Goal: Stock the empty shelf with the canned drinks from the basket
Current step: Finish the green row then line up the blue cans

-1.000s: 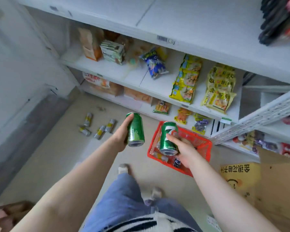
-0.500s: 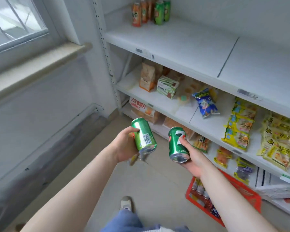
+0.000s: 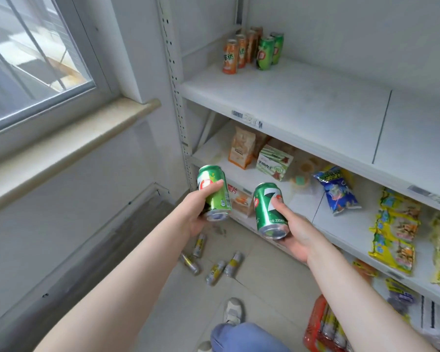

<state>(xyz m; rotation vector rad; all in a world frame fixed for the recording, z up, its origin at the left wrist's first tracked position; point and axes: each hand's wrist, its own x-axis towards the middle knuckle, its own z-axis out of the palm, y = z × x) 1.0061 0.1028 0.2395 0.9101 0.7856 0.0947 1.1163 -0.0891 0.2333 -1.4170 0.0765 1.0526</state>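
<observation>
My left hand [image 3: 197, 212] grips a green can [image 3: 215, 193] in front of the shelf unit's left post. A second green can [image 3: 269, 210] with a white 7 on it sits in my right hand [image 3: 296, 240], just to the right. Both cans are tilted, bottoms toward me. The white upper shelf [image 3: 302, 102] is mostly bare; several orange cans [image 3: 230, 57] and two green cans [image 3: 266, 53] stand at its back left corner. The red basket [image 3: 315, 323] with more cans lies on the floor at bottom right, partly hidden by my right forearm.
Snack packets [image 3: 337, 190] and boxes [image 3: 241, 151] fill the shelves below. Several slim cans [image 3: 215, 271] lie loose on the floor near the wall. A window [image 3: 33, 54] and its sill [image 3: 69, 146] are on the left. My shoe [image 3: 233, 311] and knee are below.
My view has swung up from the basket and floor to the upper shelf. Both hands have risen with their cans toward the shelf unit, and the basket has dropped to the bottom right corner.
</observation>
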